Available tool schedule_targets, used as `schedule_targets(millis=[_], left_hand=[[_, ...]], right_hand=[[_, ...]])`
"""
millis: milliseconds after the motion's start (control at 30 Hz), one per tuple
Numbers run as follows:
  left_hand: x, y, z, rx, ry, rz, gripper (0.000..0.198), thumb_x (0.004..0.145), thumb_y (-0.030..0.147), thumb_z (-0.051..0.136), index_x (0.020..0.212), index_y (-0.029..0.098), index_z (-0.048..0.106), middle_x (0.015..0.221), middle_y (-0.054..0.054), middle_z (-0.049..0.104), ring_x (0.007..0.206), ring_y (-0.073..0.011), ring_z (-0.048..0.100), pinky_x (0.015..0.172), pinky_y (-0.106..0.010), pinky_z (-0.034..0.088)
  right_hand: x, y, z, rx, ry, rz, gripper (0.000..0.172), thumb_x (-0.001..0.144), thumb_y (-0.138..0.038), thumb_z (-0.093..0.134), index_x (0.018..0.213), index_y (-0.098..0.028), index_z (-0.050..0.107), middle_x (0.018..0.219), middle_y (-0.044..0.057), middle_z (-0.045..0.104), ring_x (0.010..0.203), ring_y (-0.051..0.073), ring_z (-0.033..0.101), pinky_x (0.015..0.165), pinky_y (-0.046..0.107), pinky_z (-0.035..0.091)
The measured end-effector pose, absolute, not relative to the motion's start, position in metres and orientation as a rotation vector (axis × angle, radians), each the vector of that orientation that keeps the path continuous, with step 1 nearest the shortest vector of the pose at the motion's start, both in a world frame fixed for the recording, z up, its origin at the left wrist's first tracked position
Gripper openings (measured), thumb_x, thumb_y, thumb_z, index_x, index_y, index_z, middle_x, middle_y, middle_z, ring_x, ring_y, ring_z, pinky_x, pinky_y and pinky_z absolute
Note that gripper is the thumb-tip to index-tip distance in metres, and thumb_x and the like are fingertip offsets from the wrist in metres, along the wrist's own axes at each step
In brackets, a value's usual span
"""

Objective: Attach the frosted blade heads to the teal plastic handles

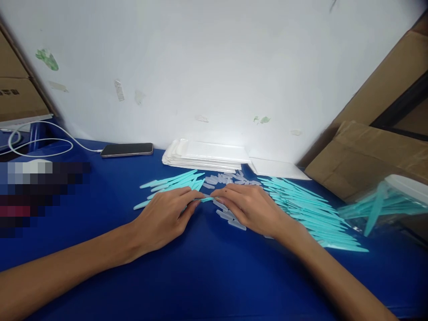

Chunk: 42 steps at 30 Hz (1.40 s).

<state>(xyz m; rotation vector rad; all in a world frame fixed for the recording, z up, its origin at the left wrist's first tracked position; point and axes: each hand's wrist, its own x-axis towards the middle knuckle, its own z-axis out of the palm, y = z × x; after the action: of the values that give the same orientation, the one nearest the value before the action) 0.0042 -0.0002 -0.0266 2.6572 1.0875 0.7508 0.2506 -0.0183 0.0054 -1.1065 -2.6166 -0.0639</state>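
Observation:
My left hand (165, 217) and my right hand (249, 206) rest on the blue table (200, 276), fingertips meeting over one turquoise plastic stick (206, 199). Both hands pinch that stick from either end. A small pile of turquoise sticks (174, 182) lies just beyond my left hand. A much larger pile of turquoise sticks (310, 211) spreads to the right of my right hand. Several clear plastic caps (227, 180) lie scattered between and under my fingers.
A stack of white packets (205, 156) lies against the white wall, with a dark phone (127, 150) and white cable (40, 141) to the left. A clear container of turquoise sticks (384, 203) and cardboard boxes (371, 154) stand at right. A blurred patch covers the left edge.

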Motion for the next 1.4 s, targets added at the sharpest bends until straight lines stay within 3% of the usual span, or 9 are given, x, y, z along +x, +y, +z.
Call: schedule_targets(millis=[1133,1400], left_hand=[[0.0042,0.0,-0.0281,2.664,1.081,0.762,0.029,0.103,0.031,0.045,0.127,0.03,0.062,0.099,0.002,0.071,0.079,-0.0165,0.065,0.068,-0.03,0.046],[0.0045,0.0,-0.0275,2.673,1.089,0.759,0.029,0.104,0.034,0.043,0.122,0.027,0.064,0.099,0.0,0.071,0.079,-0.017,0.065,0.066,-0.029,0.046]], right_hand=[[0.2501,-0.0181,0.0048,-1.142,-2.658,-0.102,0.033,0.106,-0.028,0.04,0.131,-0.023,0.059,0.102,0.004,0.071,0.088,0.018,0.067,0.07,0.03,0.046],[0.2513,-0.0193,0.0055,-1.116,-2.644,-0.126,0.032,0.106,-0.029,0.041,0.131,-0.022,0.06,0.101,0.004,0.071,0.08,0.016,0.066,0.063,0.029,0.044]])
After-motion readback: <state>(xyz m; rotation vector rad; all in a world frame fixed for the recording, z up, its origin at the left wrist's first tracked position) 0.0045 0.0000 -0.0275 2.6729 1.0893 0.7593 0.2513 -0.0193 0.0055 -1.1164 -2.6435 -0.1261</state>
